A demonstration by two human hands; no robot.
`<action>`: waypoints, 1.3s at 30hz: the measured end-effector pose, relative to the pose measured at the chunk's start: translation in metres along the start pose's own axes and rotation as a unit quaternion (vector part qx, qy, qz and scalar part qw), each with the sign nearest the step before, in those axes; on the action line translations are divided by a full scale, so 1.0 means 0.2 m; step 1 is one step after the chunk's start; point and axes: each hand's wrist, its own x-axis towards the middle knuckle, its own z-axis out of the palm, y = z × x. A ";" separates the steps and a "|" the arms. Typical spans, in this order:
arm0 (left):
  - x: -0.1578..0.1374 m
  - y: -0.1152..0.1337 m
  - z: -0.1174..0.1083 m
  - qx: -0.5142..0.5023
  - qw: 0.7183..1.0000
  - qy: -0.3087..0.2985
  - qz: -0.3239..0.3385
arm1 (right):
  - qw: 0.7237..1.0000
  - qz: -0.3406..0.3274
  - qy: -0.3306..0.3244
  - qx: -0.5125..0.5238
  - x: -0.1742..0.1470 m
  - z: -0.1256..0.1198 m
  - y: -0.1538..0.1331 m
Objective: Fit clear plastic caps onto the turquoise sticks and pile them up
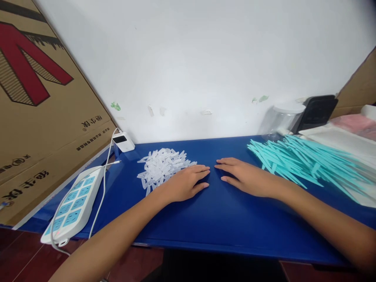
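My left hand [186,182] lies palm down on the blue tabletop [194,223], fingers stretched out to the right and nothing in them. Just behind and left of it is a heap of small translucent white plastic pieces [161,164], partly covered by the hand. Facing it across a narrow gap, my right hand [246,176] rests with its fingers extended to the left, also holding nothing. To the right, beyond that hand and forearm, spreads a pile of thin turquoise strips [305,156]. What exactly these pieces and strips are, I cannot tell.
A white power strip [73,203] with cables lies at the left edge, near a small white device [123,141]. A large cardboard box [58,129] stands on the left. At the back right are a clear lidded jar [284,117] and a black stand-like object [319,111] against the wall.
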 end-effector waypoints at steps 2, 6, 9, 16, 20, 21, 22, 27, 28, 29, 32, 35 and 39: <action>0.00 0.00 0.01 0.002 1.000 0.002 0.003 | 0.999 -0.015 0.018 -0.040 0.01 -0.02 -0.01; 0.00 -0.01 0.02 -0.008 0.999 0.030 0.009 | 0.974 0.086 0.065 -0.198 0.02 -0.10 0.02; 0.01 -0.02 0.00 -0.005 0.996 0.084 0.002 | 0.924 0.278 0.058 -0.255 -0.01 -0.20 0.10; 0.00 -0.08 -0.13 0.051 0.962 0.249 -0.095 | 0.881 0.405 -0.057 -0.239 -0.08 -0.31 0.23; 0.00 -0.08 -0.13 0.019 0.955 0.267 -0.132 | 0.888 0.387 -0.053 -0.242 -0.08 -0.31 0.20; 0.01 -0.08 -0.12 0.018 0.956 0.261 -0.132 | 0.890 0.382 -0.050 -0.243 -0.07 -0.31 0.19; 0.01 -0.08 -0.11 0.019 0.959 0.251 -0.133 | 0.893 0.376 -0.045 -0.244 -0.07 -0.31 0.19; 0.00 -0.10 -0.06 0.073 0.976 0.158 -0.130 | 0.892 0.371 -0.020 -0.258 -0.05 -0.29 0.17; 0.00 -0.11 -0.06 0.083 0.978 0.141 -0.129 | 0.890 0.375 -0.019 -0.260 -0.05 -0.28 0.18; -0.01 -0.11 -0.06 0.089 0.979 0.127 -0.130 | 0.888 0.378 -0.021 -0.261 -0.04 -0.28 0.19; -0.01 -0.13 -0.08 0.081 0.983 0.081 -0.140 | 0.882 0.391 -0.027 -0.261 -0.04 -0.28 0.22; -0.01 -0.13 -0.10 0.062 0.985 0.045 -0.156 | 0.880 0.397 -0.029 -0.259 -0.05 -0.29 0.24; -0.01 -0.14 -0.10 0.054 0.984 0.039 -0.163 | 0.882 0.396 -0.026 -0.253 -0.06 -0.30 0.25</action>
